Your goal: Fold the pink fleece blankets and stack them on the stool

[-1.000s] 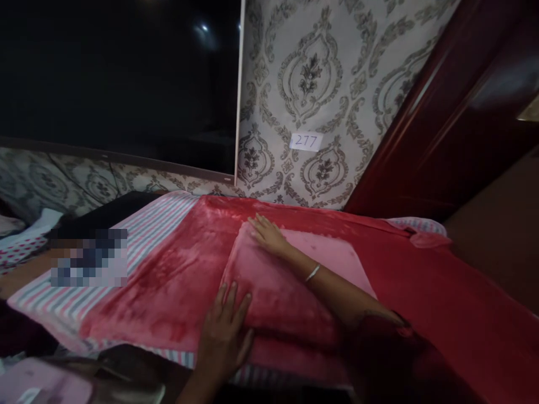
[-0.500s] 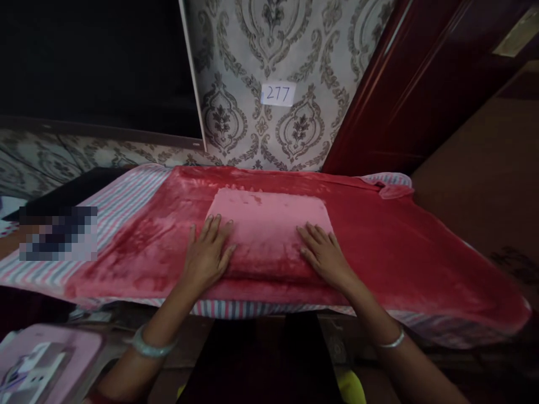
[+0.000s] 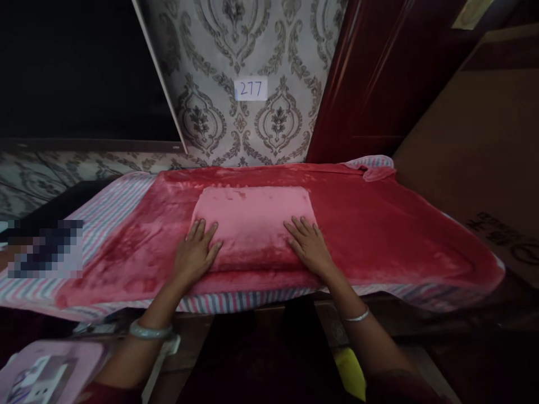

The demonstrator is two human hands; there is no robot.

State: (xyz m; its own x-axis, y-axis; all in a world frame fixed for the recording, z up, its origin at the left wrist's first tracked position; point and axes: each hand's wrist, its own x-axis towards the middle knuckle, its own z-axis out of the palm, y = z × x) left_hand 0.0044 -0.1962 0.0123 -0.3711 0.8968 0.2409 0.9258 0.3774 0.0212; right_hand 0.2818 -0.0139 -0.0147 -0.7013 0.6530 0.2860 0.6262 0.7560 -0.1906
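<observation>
A folded piece of plush cloth, light pink on top and darker red along its near side, lies on a red plush blanket. My left hand rests flat on its left near corner, fingers spread. On the right near side my right hand lies the same way, palm down. Neither hand grips anything. Beneath the blanket, a striped cloth shows at the left and along the front edge.
A dark screen stands at the back left. On the patterned wall is a paper label reading 277. A cardboard box stands at the right, and a pink stool or lid with small items is low at the left.
The camera view has turned somewhat to the right, so the scene sits farther left. Both hands stay flat on the folded cloth, with no clear movement against it.
</observation>
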